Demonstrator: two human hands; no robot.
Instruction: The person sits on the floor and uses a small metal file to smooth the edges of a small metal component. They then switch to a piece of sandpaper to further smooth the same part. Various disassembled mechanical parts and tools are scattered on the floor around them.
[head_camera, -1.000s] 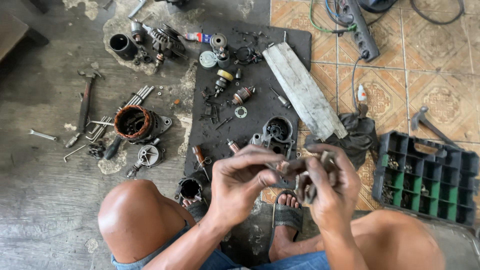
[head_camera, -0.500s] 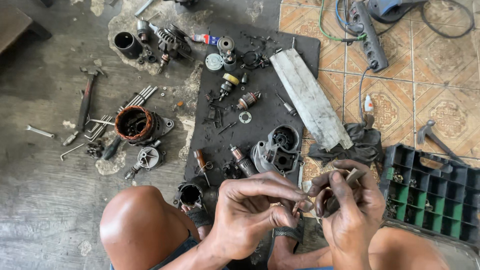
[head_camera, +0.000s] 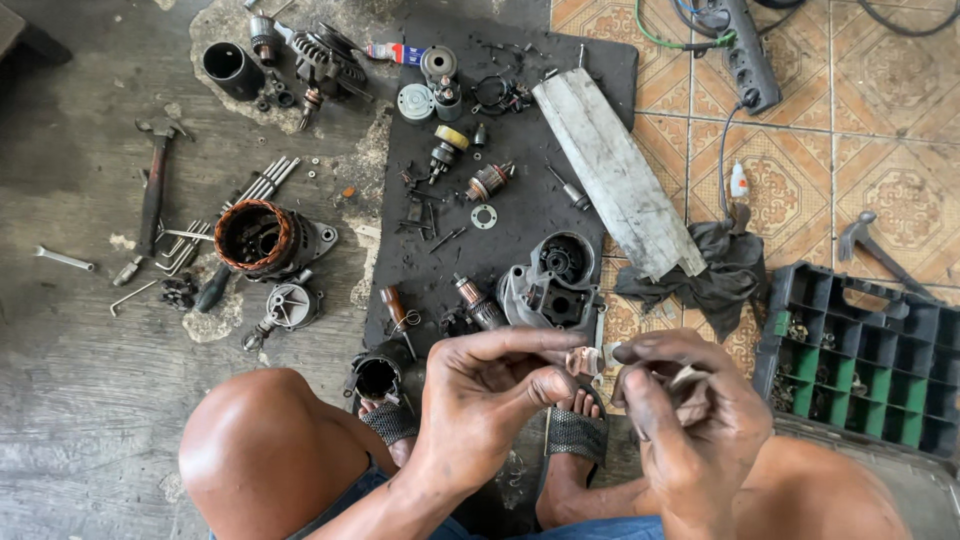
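Note:
Low in the head view, my left hand (head_camera: 490, 385) and my right hand (head_camera: 690, 410) meet over my feet. Between their fingertips they pinch one small metal part (head_camera: 588, 360), greyish and partly hidden by the fingers. My right hand also closes around a dark piece I cannot make out. Just beyond the hands, a grey motor housing (head_camera: 553, 280) lies on a black mat (head_camera: 520, 215), with a small armature (head_camera: 478, 300) beside it. Both hands are greasy.
Scattered motor parts cover the mat. On the concrete at left lie a copper-wound stator (head_camera: 262, 236), a hammer (head_camera: 152, 185) and wrenches (head_camera: 62, 258). At right are a grey metal strip (head_camera: 615, 170), a dark rag (head_camera: 720, 270), a green-and-black compartment tray (head_camera: 870, 355) and a power strip (head_camera: 742, 55).
The view has shifted, so the hands sit lower in frame. My hands have drawn closer together around the small part, the fingers working it; nothing on the floor has moved.

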